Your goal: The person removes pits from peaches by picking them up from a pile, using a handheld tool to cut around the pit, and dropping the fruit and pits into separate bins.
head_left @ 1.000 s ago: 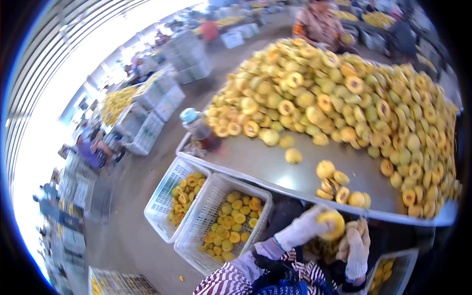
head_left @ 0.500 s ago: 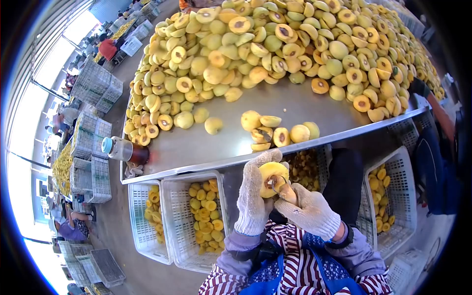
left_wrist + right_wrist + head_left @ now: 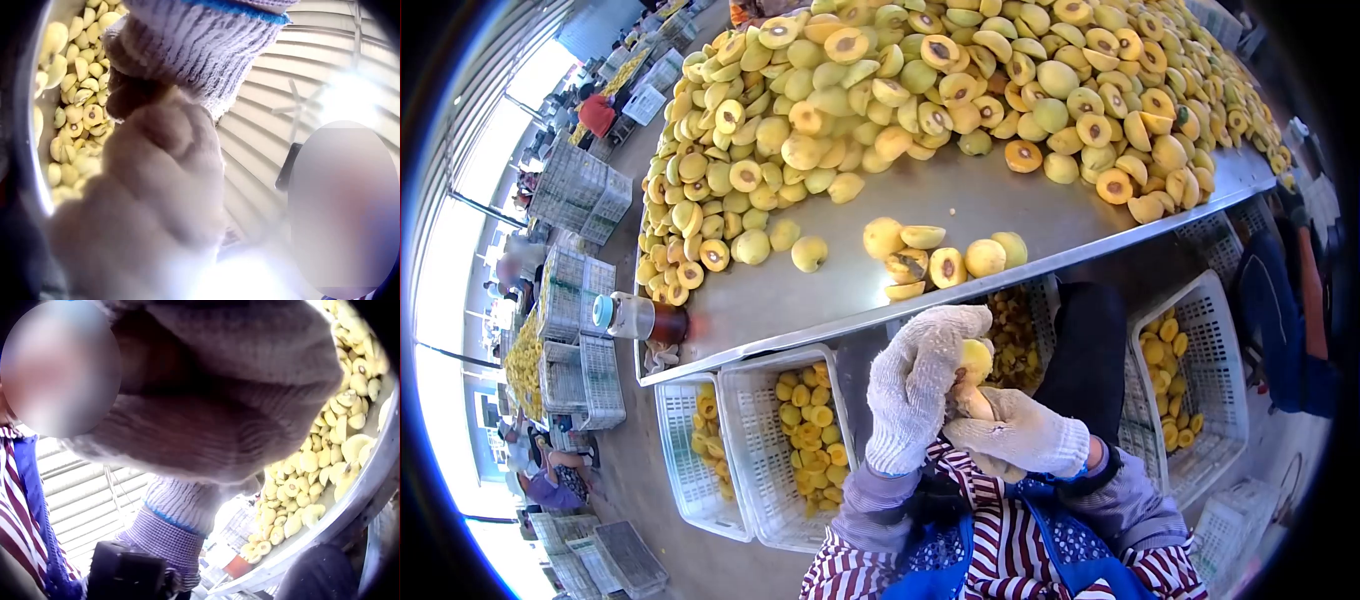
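Observation:
In the head view both hands wear white knit gloves and meet in front of the striped sleeves and blue apron. My left hand (image 3: 920,385) grips a yellow peach half (image 3: 976,358), its fingers folded over most of the fruit. Just below it, my right hand (image 3: 1025,435) holds a small tool by its pale brown handle (image 3: 972,402), close against the fruit. The tool's working end is hidden. Both wrist views show mostly gloves close up; the left hand (image 3: 156,181) and right hand (image 3: 231,406) hide the fruit there.
A metal table (image 3: 790,315) in front bears a large heap of peach halves (image 3: 880,90) and several loose ones near its edge. A jar with a blue lid (image 3: 640,318) lies at its left corner. White crates of halves (image 3: 745,440) stand left, another crate (image 3: 1215,400) right.
The view has swung right and down. My hands came together at the fruit, where the tool's curved metal end showed against the cut face; since then the left fingers have closed further over it.

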Motion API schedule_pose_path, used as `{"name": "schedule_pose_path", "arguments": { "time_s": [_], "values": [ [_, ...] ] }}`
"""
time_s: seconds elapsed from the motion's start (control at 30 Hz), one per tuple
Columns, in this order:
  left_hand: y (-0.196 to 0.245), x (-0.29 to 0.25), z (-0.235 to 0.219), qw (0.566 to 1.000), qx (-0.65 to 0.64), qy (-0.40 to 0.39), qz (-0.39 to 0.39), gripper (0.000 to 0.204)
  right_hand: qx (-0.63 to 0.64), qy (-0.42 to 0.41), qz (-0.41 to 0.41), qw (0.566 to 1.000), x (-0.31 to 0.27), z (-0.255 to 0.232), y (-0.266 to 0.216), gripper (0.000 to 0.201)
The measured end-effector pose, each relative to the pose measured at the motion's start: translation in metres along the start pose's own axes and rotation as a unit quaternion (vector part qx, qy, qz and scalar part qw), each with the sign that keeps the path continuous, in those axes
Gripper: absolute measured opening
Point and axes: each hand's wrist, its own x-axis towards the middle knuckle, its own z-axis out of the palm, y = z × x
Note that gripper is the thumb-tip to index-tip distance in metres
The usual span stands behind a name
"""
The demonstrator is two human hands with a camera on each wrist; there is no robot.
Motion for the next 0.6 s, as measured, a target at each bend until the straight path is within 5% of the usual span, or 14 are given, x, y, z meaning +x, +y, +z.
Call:
{"name": "schedule_pose_path", "arguments": {
  "time_s": [0.03, 0.13, 0.3, 0.4, 0.43, 0.53, 0.57, 0.6],
  "values": [
    [0.003, 0.001, 0.003, 1.0, 0.014, 0.01, 0.001, 0.046, 0.031, -0.034, 0.041, 0.998, -0.003, -0.004, -0.002, 0.032],
    [0.004, 0.004, -0.004, 0.991, 0.082, -0.052, 0.095, 0.027, 0.075, -0.132, -0.069, 0.986, 0.008, -0.016, 0.023, 0.027],
    [0.001, 0.019, -0.005, 0.926, 0.146, -0.116, 0.327, 0.026, 0.224, -0.141, -0.002, 0.964, 0.0, -0.016, 0.037, 0.028],
    [0.006, 0.004, 0.008, 0.985, -0.095, -0.116, 0.085, 0.037, 0.277, -0.16, -0.019, 0.947, -0.008, -0.014, 0.026, 0.027],
    [0.011, 0.008, 0.007, 0.982, -0.097, -0.145, 0.067, 0.05, 0.282, -0.159, -0.023, 0.946, -0.006, -0.014, 0.027, 0.027],
    [0.014, 0.006, 0.013, 0.963, -0.234, -0.073, -0.111, 0.056, 0.272, -0.186, -0.015, 0.944, 0.003, -0.011, 0.033, 0.025],
    [0.008, 0.005, 0.009, 0.948, -0.278, -0.071, -0.137, 0.054, 0.251, -0.216, 0.001, 0.943, 0.005, -0.009, 0.034, 0.023],
    [0.002, 0.009, 0.016, 0.995, -0.063, -0.074, 0.024, 0.05, 0.229, -0.247, 0.018, 0.941, 0.009, -0.009, 0.034, 0.022]
  ]
}}
